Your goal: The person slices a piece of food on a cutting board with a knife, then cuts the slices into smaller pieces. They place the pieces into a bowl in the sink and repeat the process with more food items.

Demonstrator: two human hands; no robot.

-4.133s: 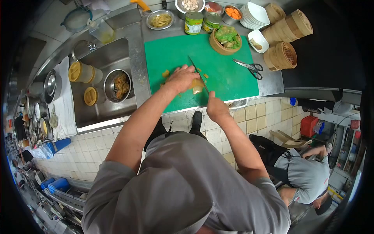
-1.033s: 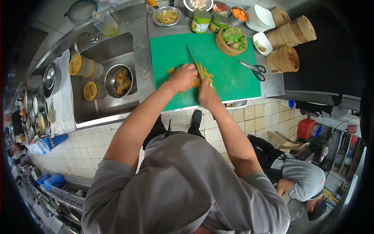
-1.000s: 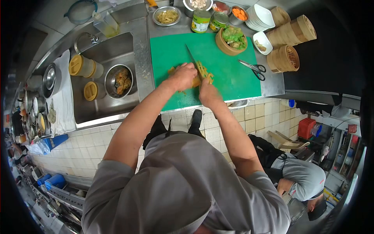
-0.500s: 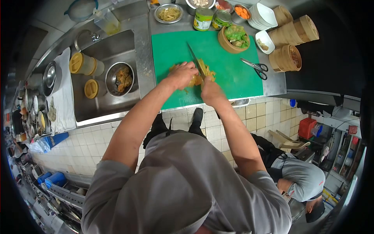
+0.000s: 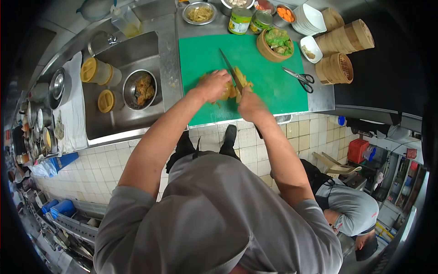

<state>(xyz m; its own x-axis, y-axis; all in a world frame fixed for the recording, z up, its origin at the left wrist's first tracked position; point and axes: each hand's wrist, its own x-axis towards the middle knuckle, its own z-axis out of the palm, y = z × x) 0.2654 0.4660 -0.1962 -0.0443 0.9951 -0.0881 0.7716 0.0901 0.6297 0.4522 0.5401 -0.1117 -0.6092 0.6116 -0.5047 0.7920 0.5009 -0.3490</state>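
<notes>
My right hand point(image 5: 253, 108) is closed round the handle of a long kitchen knife point(image 5: 230, 66), its blade pointing up and to the left across the green cutting board point(image 5: 200, 55). Left of the blade, my left hand point(image 5: 214, 86) presses a piece of yellowish, pickled-looking vegetable point(image 5: 225, 94) down, fingers bent over it and partly covering it. Cut yellow strips point(image 5: 243, 78) lie against the blade's right side. Toward the right of the board is a pair of black-handled scissors point(image 5: 299, 78).
A bamboo steamer point(image 5: 269, 54) with leafy greens sits at the board's back right. Behind it are two cans point(image 5: 239, 23), a bowl of strips point(image 5: 199, 14) and carrots point(image 5: 285, 13). A sink point(image 5: 123, 121) holding a metal bowl point(image 5: 129, 104) is left. Another person point(image 5: 349, 208) is behind, right.
The right hand and the knife have shifted slightly at the vegetable. The left hand stays nearly in place on it. The whole view has tilted a little.
</notes>
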